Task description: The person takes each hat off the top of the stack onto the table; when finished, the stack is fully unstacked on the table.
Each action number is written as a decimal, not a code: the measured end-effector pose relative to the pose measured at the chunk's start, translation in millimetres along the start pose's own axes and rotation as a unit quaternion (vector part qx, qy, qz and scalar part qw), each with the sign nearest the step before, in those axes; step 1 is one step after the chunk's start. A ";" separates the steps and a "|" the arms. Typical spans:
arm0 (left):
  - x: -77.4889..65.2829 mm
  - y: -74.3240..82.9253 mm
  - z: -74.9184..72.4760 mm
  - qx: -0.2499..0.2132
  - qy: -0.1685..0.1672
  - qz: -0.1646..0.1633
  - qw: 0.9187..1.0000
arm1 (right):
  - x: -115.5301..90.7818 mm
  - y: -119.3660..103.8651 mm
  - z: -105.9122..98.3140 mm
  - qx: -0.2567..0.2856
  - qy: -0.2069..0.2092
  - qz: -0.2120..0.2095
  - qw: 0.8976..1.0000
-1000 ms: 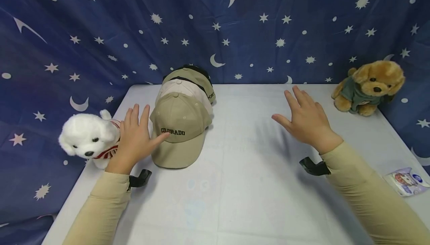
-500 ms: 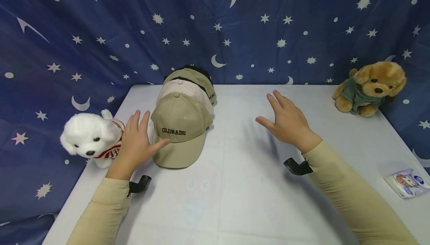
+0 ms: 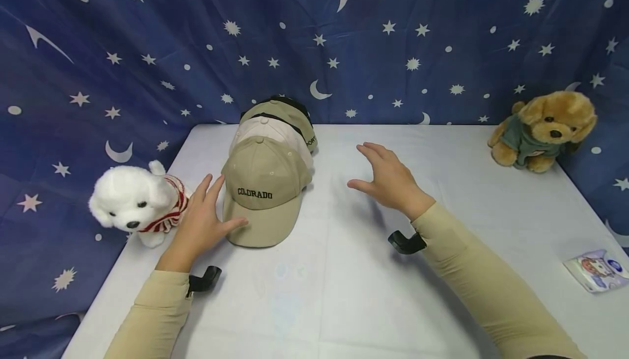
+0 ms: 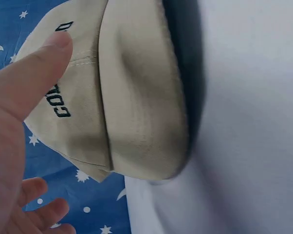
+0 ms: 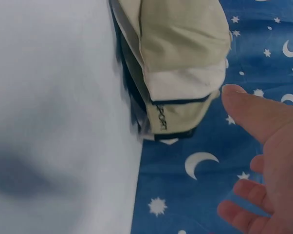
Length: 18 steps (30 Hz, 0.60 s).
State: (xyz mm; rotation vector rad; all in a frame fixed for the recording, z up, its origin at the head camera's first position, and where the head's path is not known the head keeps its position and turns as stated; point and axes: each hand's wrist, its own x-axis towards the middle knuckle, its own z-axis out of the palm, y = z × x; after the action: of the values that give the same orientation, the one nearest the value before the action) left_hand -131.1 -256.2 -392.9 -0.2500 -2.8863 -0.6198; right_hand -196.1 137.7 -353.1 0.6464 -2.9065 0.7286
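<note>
A row of overlapping baseball caps stands toward the back left of the table. The front one is a khaki cap (image 3: 265, 173) lettered COLORADO, its brim toward me. Behind it come a pale cap (image 3: 272, 127) and an olive cap (image 3: 280, 110) with partly hidden lettering, then something dark at the rear. My left hand (image 3: 203, 228) hovers at the khaki cap's left side, thumb over the brim in the head view; contact is not evident. Over the table to the right of the caps, my right hand (image 3: 393, 181) is held apart from them, fingers spread, holding nothing.
A white plush dog (image 3: 130, 200) in a striped top sits at the left edge, close to my left hand. At the back right sits a brown plush dog (image 3: 540, 129). A small printed packet (image 3: 597, 270) lies on the white table (image 3: 344, 304) at right.
My right hand has moved left toward the caps and slightly down. The left hand has drawn a little nearer to me. The caps have stayed put.
</note>
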 end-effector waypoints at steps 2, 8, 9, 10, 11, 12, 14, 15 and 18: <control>-1.5 -2.4 1.5 -0.008 -0.004 0.004 1.000 | 3.9 -3.8 4.6 0.010 -0.001 -0.006 1.000; -3.5 -7.9 5.3 -0.049 -0.015 0.012 0.999 | 14.6 -16.2 17.8 0.032 -0.007 -0.022 0.999; -3.5 -8.9 6.1 -0.056 -0.017 0.014 0.998 | 16.6 -18.3 20.3 0.036 -0.009 -0.025 0.999; -3.6 -9.7 6.7 -0.065 -0.020 0.014 0.998 | 18.7 -20.3 22.8 0.041 -0.010 -0.028 0.999; -3.7 -10.6 7.4 -0.073 -0.023 0.014 0.997 | 20.9 -22.3 25.4 0.046 -0.012 -0.032 0.998; -3.7 -11.8 8.2 -0.081 -0.026 0.013 0.996 | 23.0 -24.1 27.9 0.050 -0.013 -0.035 0.998; -4.0 -14.0 9.6 -0.093 -0.033 0.009 0.995 | 27.2 -27.8 32.8 0.060 -0.015 -0.041 0.997; -4.1 -15.2 10.3 -0.098 -0.037 0.005 0.994 | 29.1 -29.3 35.2 0.064 -0.017 -0.043 0.997; -4.2 -18.1 11.8 -0.108 -0.047 -0.008 0.993 | 33.5 -33.9 41.2 0.076 -0.022 -0.047 0.996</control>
State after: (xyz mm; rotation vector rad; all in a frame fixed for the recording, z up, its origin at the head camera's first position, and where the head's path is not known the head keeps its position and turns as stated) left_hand -132.2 -268.1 -411.5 -0.2942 -2.9126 -0.9498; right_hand -211.2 78.6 -369.1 0.8190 -2.8553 0.9406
